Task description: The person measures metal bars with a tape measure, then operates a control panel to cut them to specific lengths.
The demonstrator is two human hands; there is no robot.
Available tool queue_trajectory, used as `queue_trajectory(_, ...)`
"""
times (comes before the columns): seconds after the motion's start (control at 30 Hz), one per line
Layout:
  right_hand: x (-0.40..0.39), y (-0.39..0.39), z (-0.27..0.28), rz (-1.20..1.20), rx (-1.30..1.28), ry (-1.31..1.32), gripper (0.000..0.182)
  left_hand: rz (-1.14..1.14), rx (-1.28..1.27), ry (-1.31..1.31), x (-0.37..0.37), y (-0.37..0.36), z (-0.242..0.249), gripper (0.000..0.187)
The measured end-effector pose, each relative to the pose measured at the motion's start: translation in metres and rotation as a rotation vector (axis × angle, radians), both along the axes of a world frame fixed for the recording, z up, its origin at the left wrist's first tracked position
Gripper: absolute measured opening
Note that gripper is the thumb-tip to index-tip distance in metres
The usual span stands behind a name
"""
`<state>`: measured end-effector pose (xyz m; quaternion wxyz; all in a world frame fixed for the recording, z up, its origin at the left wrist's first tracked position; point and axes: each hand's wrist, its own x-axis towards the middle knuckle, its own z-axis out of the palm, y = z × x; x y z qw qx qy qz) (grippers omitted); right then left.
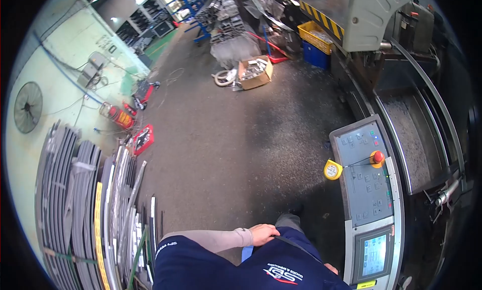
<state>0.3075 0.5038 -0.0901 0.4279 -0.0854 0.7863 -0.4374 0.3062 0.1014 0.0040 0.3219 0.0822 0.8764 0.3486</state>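
**Left hand pinches a thin dark strap at the front of a navy shirt**

From where I stand, the person's left hand (262, 235) reaches across the front of the navy shirt (201, 265), its beige sleeve (221, 240) pulled down to the wrist. The fingers (272, 231) are closed on one end of a thin dark strap (296, 246), which runs from them slantwise over the shirt towards the right hand (330, 268). Only a sliver of that right hand shows past the cloth, so I can't tell whether its fingers are clenched, released or gripping the strap.

Just below the left fingers there's a small light-blue patch (247, 253); I can't make out what it is.

To the right of both hands stands a grey control panel (364, 177) with a red button (377, 157) and a lit screen (374, 256). A yellow tape measure (332, 169) sits at the panel's near-side edge, up and to the right of the left fingers. Well off to their left, long metal profiles (83, 199) lean upright by the wall. Far ahead of the fingers, an open cardboard box (256, 78) of metal pieces rests on the floor (211, 139).
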Motion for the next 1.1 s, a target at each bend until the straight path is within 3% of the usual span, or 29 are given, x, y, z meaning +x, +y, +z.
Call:
queue_trajectory(0.2, 0.024, 0.022, -0.017, -0.039, -0.055, -0.066, 0.036, -0.085, 0.023, -0.006, 0.016, 0.036, -0.015, 0.030)
queue_trajectory(0.3, 0.088, 0.080, -0.012, -0.334, 0.000, -0.102, 0.035, -0.230, 0.124, 0.154, 0.026, 0.037, -0.033, 0.027)
queue_trajectory(0.33, 0.058, 0.038, 0.110, -0.179, -0.092, 0.140, 0.025, -0.261, 0.151, 0.192, 0.029, 0.033, -0.038, 0.027)
queue_trajectory(0.43, 0.045, 0.028, 0.096, 0.030, -0.181, 0.178, 0.021, -0.113, 0.095, -0.006, 0.044, 0.020, -0.017, 0.028)
queue_trajectory(0.57, 0.046, 0.010, 0.073, 0.111, -0.246, 0.251, 0.021, 0.084, 0.118, -0.240, 0.059, 0.004, 0.031, 0.026)
queue_trajectory(0.6, 0.047, 0.012, 0.074, 0.133, -0.254, 0.271, 0.021, 0.188, 0.302, -0.325, 0.066, 0.001, 0.024, 0.024)
queue_trajectory(0.7, 0.057, 0.015, 0.084, -0.050, -0.254, 0.101, 0.024, 0.074, 0.227, -0.377, 0.032, 0.019, 0.054, 0.022)
queue_trajectory(0.73, 0.060, 0.020, 0.104, -0.066, -0.229, 0.036, 0.022, 0.139, 0.319, -0.467, 0.026, 0.023, 0.045, 0.023)
queue_trajectory(0.8, 0.103, 0.045, 0.082, -0.168, -0.215, 0.037, 0.021, -0.071, 0.267, -0.336, 0.011, 0.037, 0.020, 0.024)
queue_trajectory(0.9, 0.115, 0.038, 0.109, -0.365, -0.168, 0.026, 0.015, -0.072, 0.283, -0.470, -0.008, 0.045, 0.017, 0.026)
queue_trajectory(0.93, 0.117, 0.029, 0.094, -0.513, -0.313, -0.097, 0.014, -0.022, 0.315, -0.493, -0.006, 0.039, 0.022, 0.025)
queue_trajectory(1.0, 0.067, 0.010, 0.131, -0.337, -0.355, 0.134, 0.016, 0.040, 0.352, -0.551, -0.009, 0.015, 0.049, 0.024)
queue_trajectory(1.1, 0.042, -0.006, 0.107, -0.118, -0.345, 0.168, 0.019, 0.184, 0.416, -0.655, -0.007, -0.010, 0.068, 0.024)
